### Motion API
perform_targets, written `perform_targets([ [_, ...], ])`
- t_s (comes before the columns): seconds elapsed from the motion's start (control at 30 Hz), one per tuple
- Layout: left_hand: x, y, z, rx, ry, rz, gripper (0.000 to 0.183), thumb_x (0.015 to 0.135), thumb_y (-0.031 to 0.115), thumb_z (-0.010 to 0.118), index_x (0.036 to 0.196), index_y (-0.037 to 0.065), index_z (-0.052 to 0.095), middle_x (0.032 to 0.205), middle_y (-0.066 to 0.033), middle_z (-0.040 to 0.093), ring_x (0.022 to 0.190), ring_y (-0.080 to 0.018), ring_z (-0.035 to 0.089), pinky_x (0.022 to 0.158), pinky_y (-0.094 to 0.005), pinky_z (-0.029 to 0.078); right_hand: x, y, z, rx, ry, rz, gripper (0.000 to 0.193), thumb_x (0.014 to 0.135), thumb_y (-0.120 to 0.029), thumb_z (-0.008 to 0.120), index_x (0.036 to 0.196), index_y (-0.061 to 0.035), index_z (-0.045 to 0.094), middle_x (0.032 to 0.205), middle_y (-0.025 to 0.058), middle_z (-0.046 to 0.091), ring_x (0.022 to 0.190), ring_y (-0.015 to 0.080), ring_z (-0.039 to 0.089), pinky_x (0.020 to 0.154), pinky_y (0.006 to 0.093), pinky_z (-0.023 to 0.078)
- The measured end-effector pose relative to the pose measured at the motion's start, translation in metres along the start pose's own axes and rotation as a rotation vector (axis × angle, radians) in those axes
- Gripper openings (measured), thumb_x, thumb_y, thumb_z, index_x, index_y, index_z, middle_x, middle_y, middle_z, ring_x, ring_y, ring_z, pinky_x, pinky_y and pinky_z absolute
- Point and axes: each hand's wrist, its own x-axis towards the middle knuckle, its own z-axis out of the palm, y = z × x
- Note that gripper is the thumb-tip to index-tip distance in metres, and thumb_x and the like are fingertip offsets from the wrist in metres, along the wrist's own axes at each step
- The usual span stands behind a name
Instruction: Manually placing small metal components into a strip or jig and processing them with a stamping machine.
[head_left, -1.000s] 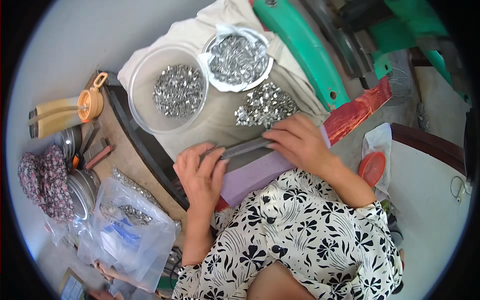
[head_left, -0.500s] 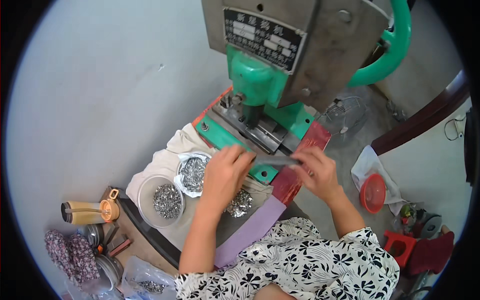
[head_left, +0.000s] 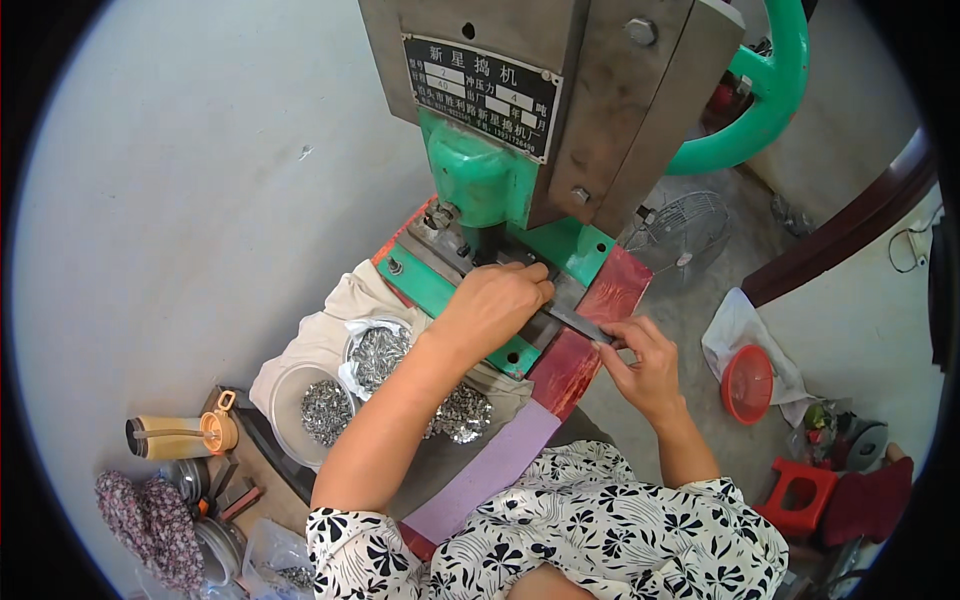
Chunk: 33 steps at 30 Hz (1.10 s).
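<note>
One metal bar [head_left: 580, 325], pinched in our right hand [head_left: 648, 368], left hand [head_left: 496, 302] hiding its grip, seems mid-feed at the press [head_left: 472, 175], needing straight alignment next

Hands [head_left: 500, 298] at strip [head_left: 577, 323] (dark grey).

Bar [head_left: 578, 322] before press [head_left: 620, 110], pieces [head_left: 326, 412] in tub [head_left: 287, 405], bottle [head_left: 170, 437] far left

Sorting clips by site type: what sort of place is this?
Probably a small metal-pressing workshop. A green-and-grey press stands at the work spot, with a pile of small shiny metal pieces beside it and a clear tub holding more.
</note>
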Motion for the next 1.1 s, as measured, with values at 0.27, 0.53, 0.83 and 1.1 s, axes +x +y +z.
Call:
perform_targets([
  [0.27,-0.030,0.026,0.000,0.188,0.022,-0.102,0.047,0.083,0.012,0.056,0.129,0.005,0.061,0.124,-0.0059,0.061,0.111,-0.0201,0.058,0.088,-0.0317,0.045,0.031,-0.007,0.042,0.084,-0.066,0.002,0.022,0.079,-0.002,0.078,0.099,0.0030,0.071,0.090,0.0108,0.066,0.071,0.0185,0.069,0.063,0.0272,0.060],
  [0.53,-0.048,0.033,0.034,0.158,0.141,-0.222,0.047,0.084,0.014,0.054,0.129,0.000,0.059,0.130,-0.0079,0.059,0.126,-0.0203,0.053,0.094,-0.0315,0.044,0.090,0.037,0.047,0.328,-0.211,0.133,0.026,0.092,-0.014,0.068,0.115,-0.0034,0.071,0.093,0.0094,0.070,0.080,0.0147,0.065,0.071,0.0288,0.051],
  [0.83,-0.056,0.030,0.055,-0.080,0.381,-0.299,0.051,0.079,0.001,0.063,0.130,0.006,0.062,0.132,-0.0080,0.061,0.122,-0.0228,0.058,0.097,-0.0346,0.044,0.121,0.049,0.089,0.321,-0.354,-0.075,0.014,0.094,-0.013,0.062,0.100,-0.0006,0.065,0.095,0.0141,0.058,0.094,0.0273,0.054,0.085,0.0370,0.043],
  [1.1,-0.036,0.043,0.081,-0.384,0.623,-0.746,0.132,0.051,0.031,0.096,0.152,-0.004,0.018,0.153,-0.0295,0.029,0.139,-0.0443,0.035,0.112,-0.0499,0.031,0.119,0.048,0.090,0.055,-0.371,-0.017,0.021,0.096,-0.018,0.059,0.107,-0.0005,0.066,0.098,0.0158,0.059,0.099,0.0291,0.049,0.093,0.0403,0.039],
])
